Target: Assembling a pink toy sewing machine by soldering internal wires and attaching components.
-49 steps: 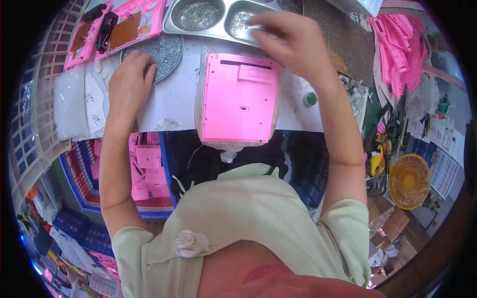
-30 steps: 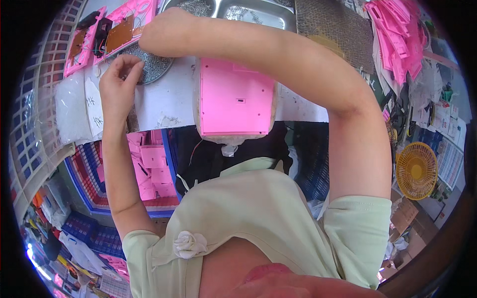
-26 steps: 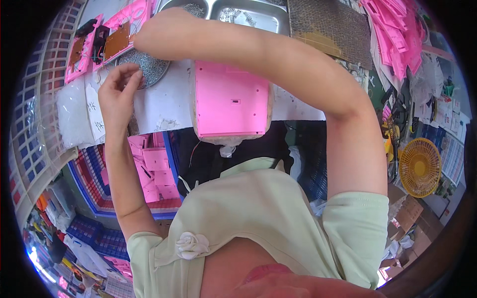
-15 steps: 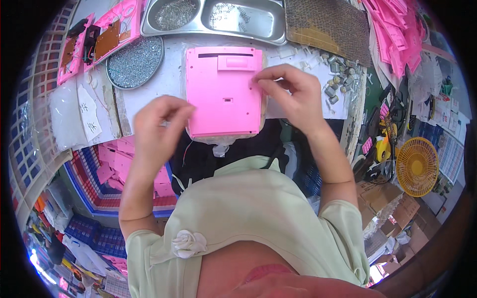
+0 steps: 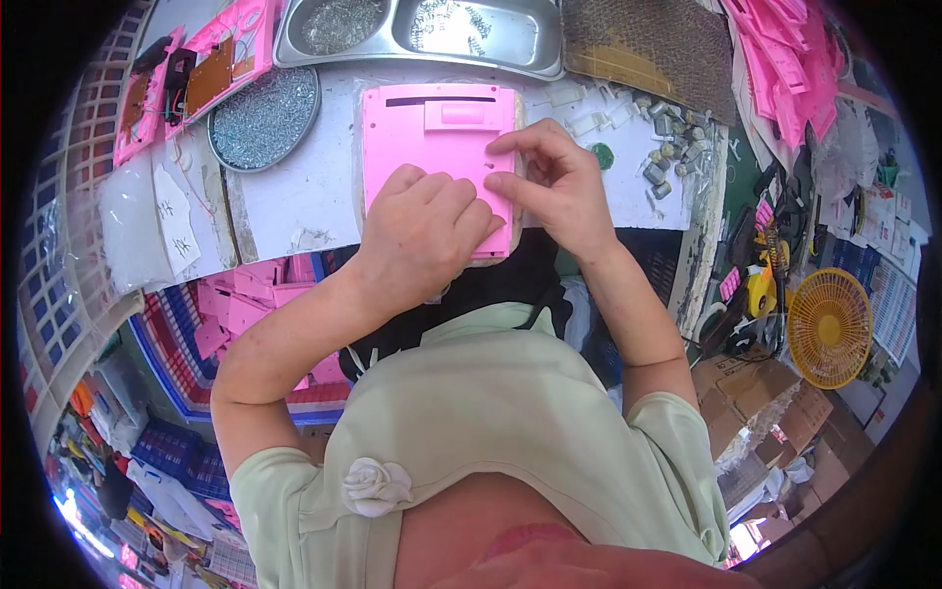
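Note:
A flat pink plastic housing (image 5: 402, 137) lies on the table before me, with a dark slot along its far edge and a raised rectangular block on it. My left hand (image 5: 422, 231) rests over its near middle, fingers curled, and hides that part. Whatever is in those fingers, if anything, is out of sight. At the housing's right edge is my right hand (image 5: 554, 187), thumb and forefinger apart, with nothing visible between them. A tiny dark screw or hole (image 5: 489, 166) shows on the pink surface by these fingertips.
Beyond the housing stands a steel tray (image 5: 476, 67) with small springs. A round dish of screws (image 5: 265, 123) sits at left, near pink parts with brown boards (image 5: 211, 79). At right lie small metal-and-white pieces (image 5: 672, 137), a green disc (image 5: 601, 155) and brown textured board (image 5: 648, 54).
My left hand has moved right, from the housing's left edge onto its near middle, and its fingers have curled. My right hand has shifted slightly left and down, its thumb and forefinger now parted.

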A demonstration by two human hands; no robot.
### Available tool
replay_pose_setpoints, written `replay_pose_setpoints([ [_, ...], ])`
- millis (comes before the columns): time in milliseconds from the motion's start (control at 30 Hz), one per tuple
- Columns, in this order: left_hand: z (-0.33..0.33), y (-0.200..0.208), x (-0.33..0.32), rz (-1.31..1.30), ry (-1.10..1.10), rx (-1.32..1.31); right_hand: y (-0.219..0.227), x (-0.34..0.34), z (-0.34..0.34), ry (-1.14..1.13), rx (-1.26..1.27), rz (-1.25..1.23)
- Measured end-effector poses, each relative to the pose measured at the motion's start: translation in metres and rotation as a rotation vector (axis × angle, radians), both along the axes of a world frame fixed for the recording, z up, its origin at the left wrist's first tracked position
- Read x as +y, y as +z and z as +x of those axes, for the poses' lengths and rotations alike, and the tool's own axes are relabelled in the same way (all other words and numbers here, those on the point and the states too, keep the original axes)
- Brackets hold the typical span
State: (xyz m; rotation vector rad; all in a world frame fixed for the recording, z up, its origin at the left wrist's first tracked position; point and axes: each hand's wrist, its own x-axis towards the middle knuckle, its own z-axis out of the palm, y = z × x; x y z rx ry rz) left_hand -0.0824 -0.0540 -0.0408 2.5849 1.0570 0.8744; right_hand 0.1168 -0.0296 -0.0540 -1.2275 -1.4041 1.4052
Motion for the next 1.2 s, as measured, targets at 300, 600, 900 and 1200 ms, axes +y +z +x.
replay_pose_setpoints([
  [300, 0.000, 0.000, 0.003, 0.036, -0.054, 0.042, 0.009, 0.012, 0.010, 0.129, -0.186, 0.084],
  [600, -0.001, -0.001, 0.002, 0.027, -0.066, 0.037, 0.003, 0.009, 0.014, 0.055, -0.004, -0.076],
  [900, -0.008, 0.007, -0.007, -0.029, -0.006, 0.068, 0.021, 0.010, 0.024, 0.032, -0.061, 0.025],
  [1200, -0.136, -0.002, 0.029, -0.178, 0.670, 0.162, 0.044, 0.038, 0.041, -0.178, -0.067, 0.351],
])
